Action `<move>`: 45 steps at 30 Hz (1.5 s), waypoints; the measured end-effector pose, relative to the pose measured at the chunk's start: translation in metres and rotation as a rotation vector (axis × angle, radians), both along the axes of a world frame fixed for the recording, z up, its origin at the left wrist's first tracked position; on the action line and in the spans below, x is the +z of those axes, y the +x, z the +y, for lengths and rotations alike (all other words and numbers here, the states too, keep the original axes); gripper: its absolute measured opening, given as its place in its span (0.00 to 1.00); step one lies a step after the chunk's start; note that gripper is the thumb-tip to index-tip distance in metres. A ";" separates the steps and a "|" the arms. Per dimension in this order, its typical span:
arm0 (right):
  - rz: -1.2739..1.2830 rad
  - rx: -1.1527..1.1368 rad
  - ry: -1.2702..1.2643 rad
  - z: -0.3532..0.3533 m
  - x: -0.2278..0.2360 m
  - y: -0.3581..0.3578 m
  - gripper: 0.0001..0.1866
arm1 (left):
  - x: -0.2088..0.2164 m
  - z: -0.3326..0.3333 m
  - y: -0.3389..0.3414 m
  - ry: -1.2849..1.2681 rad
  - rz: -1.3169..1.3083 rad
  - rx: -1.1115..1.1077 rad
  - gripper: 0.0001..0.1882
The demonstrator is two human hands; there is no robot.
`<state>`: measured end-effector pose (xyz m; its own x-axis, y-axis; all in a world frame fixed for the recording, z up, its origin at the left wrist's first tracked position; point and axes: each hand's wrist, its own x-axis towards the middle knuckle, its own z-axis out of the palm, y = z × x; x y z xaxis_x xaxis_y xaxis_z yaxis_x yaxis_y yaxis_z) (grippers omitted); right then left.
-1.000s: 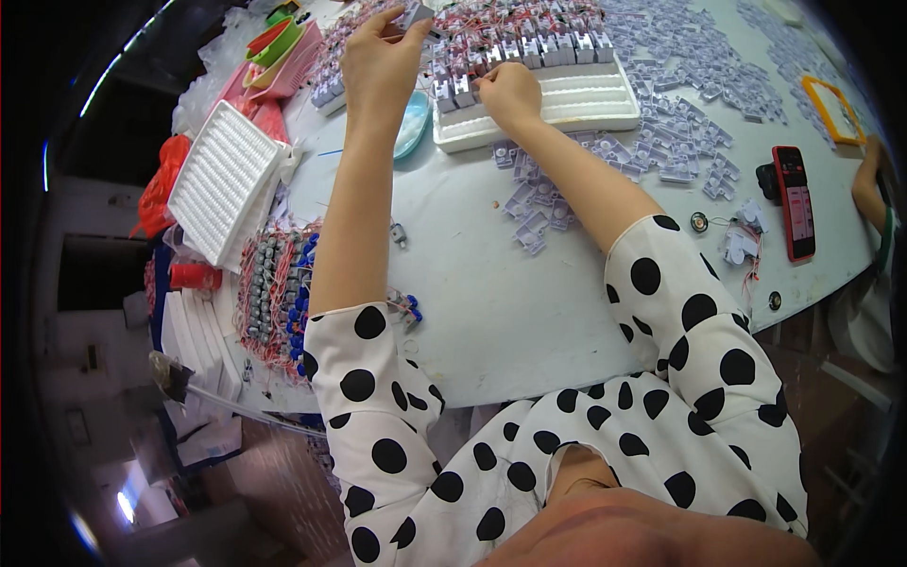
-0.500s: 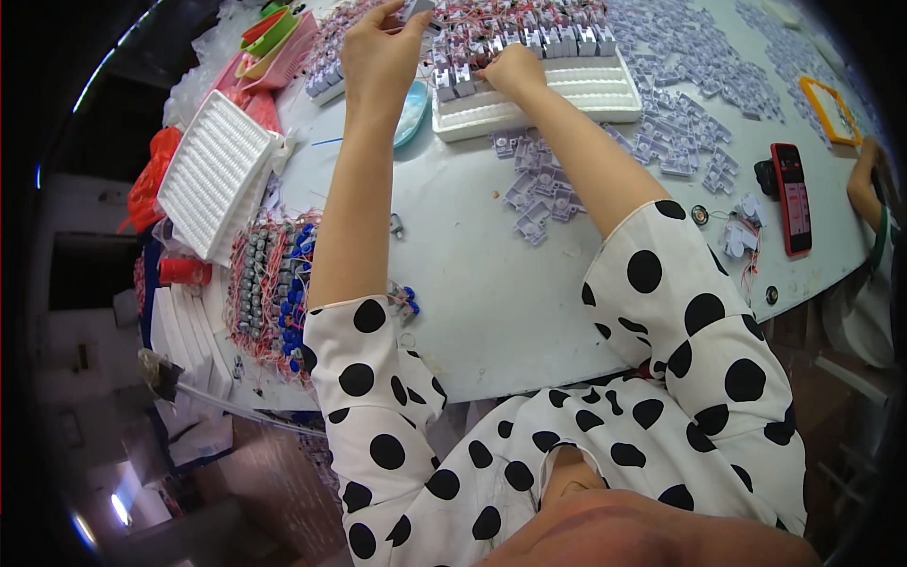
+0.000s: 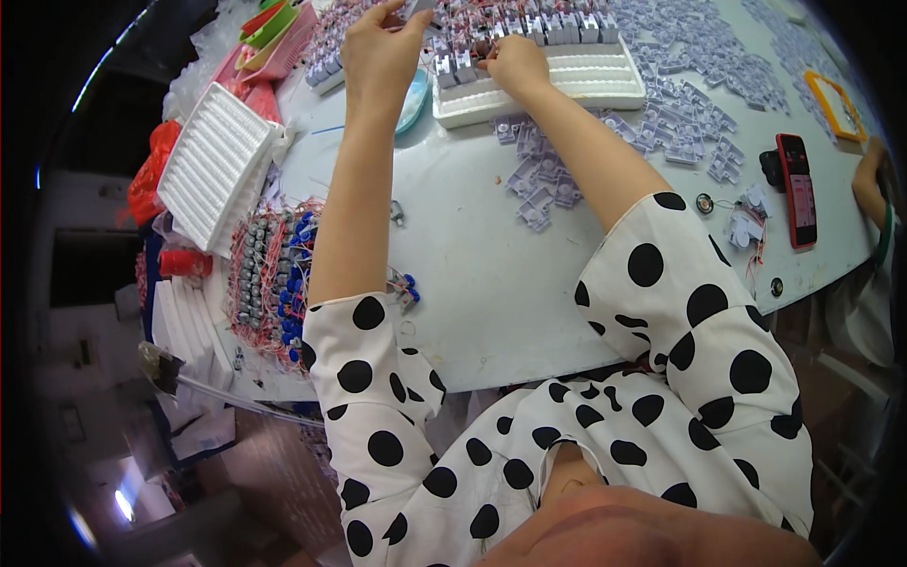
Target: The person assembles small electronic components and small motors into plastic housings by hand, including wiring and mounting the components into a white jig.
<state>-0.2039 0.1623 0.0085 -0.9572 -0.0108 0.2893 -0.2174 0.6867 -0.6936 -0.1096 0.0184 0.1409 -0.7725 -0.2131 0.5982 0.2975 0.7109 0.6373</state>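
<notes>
Near the top edge my left hand (image 3: 383, 52) has thumb and fingers closed on a pale grey plastic housing (image 3: 414, 11), partly cut off by the frame. My right hand (image 3: 518, 66) reaches over the white foam tray (image 3: 595, 85), fingertips pinched at the left end of its rows. Whatever those fingertips hold is hidden. Rows of assembled grey housings (image 3: 567, 28) with red wires fill the tray's far part, and a few stand left of my right hand (image 3: 455, 68). Beside my left wrist lies a light blue dish (image 3: 416, 104) with white contents.
Loose pale housings (image 3: 685, 123) cover the table's right side. A red phone (image 3: 796, 194) and an orange frame (image 3: 833, 106) lie farther right, near another person's arm (image 3: 867, 184). At left are wired motors (image 3: 255, 283), an upturned foam tray (image 3: 213, 165) and stacked baskets (image 3: 274, 38).
My right hand has shifted slightly up and left along the tray. My left hand keeps its place with the housing. The whole view has shifted a little.
</notes>
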 end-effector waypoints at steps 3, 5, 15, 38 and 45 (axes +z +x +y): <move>-0.039 0.122 -0.017 0.010 -0.006 -0.013 0.15 | -0.008 -0.001 -0.009 -0.015 -0.045 0.008 0.23; -0.050 0.123 0.005 0.021 -0.007 -0.022 0.15 | 0.000 0.015 -0.007 -0.006 -0.053 -0.009 0.24; -0.198 0.442 0.326 0.042 0.092 0.014 0.14 | 0.008 0.007 -0.008 -0.066 -0.054 0.084 0.24; 0.363 0.701 0.397 0.033 0.075 -0.050 0.12 | -0.068 0.065 -0.014 -0.444 -0.223 0.100 0.20; 0.391 0.747 0.296 0.046 0.115 -0.021 0.10 | -0.076 0.074 -0.010 -0.482 -0.183 0.168 0.18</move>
